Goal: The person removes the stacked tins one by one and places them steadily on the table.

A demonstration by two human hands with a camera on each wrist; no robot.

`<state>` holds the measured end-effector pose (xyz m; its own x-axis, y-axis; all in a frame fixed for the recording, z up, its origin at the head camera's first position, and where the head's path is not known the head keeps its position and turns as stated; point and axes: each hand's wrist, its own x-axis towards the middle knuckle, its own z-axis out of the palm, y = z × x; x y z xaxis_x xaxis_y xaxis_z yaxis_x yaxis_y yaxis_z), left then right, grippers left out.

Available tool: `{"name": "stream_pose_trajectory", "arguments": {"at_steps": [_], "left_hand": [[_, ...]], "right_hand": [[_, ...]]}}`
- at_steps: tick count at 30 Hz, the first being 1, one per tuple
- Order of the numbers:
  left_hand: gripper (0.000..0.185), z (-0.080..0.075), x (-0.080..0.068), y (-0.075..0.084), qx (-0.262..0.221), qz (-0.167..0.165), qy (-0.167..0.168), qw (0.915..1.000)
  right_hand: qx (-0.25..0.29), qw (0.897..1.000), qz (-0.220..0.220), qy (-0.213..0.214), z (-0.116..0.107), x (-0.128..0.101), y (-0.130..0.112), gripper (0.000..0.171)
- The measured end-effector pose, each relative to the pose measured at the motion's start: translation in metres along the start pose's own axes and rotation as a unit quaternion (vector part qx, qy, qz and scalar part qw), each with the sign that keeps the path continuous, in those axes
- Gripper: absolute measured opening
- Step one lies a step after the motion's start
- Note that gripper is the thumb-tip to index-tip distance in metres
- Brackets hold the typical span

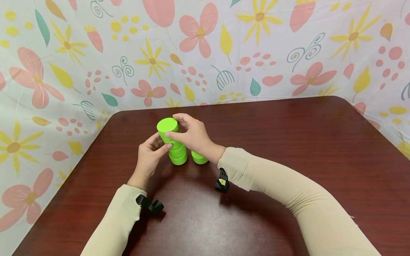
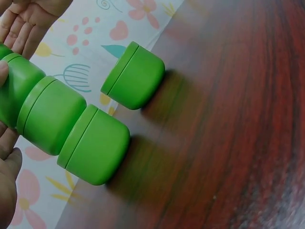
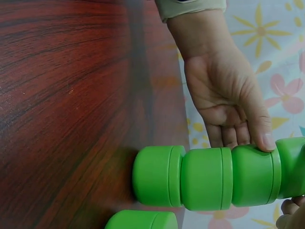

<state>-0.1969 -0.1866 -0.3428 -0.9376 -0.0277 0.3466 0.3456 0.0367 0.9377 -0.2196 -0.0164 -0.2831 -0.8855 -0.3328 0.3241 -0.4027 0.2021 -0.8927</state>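
**Both hands raised at centre, forearms converging**

Left hand (image 1: 148,158): forearm enters from lower left in a beige sleeve (image 1: 112,224), wrist slightly bent, palm turned toward the right hand. Thumb extended and pressed forward; the other fingers lie nearly straight behind it, seen clearly in the right wrist view.

Right hand (image 1: 191,137): arm comes in from lower right, elbow bent, sleeve to the wrist. Hand sits higher than the left, fingers curled in a pinch, thumb tip opposing the index. A black strap shows under each wrist
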Motion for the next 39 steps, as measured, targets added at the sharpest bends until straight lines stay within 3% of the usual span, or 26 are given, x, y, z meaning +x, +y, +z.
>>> {"name": "stream_pose_trajectory", "arguments": {"at_steps": [10, 22, 32, 39], "left_hand": [[0.047, -0.001, 0.000, 0.001, 0.001, 0.000, -0.007, 1.0000], [0.049, -0.002, 0.001, 0.000, 0.011, 0.010, -0.011, 0.9998], [0.047, -0.004, 0.005, -0.004, 0.026, 0.020, -0.008, 0.9994], [0.047, -0.006, 0.007, -0.005, 0.021, 0.026, -0.012, 0.9994]], "right_hand": [[-0.013, 1.000, -0.004, 0.008, 0.002, 0.000, 0.002, 0.053], [0.024, 1.000, -0.003, 0.008, 0.002, 0.000, 0.001, 0.054], [0.031, 0.999, -0.005, 0.025, -0.012, -0.004, 0.000, 0.053], [0.028, 0.998, 0.024, 0.054, -0.031, -0.010, 0.008, 0.055]]}}
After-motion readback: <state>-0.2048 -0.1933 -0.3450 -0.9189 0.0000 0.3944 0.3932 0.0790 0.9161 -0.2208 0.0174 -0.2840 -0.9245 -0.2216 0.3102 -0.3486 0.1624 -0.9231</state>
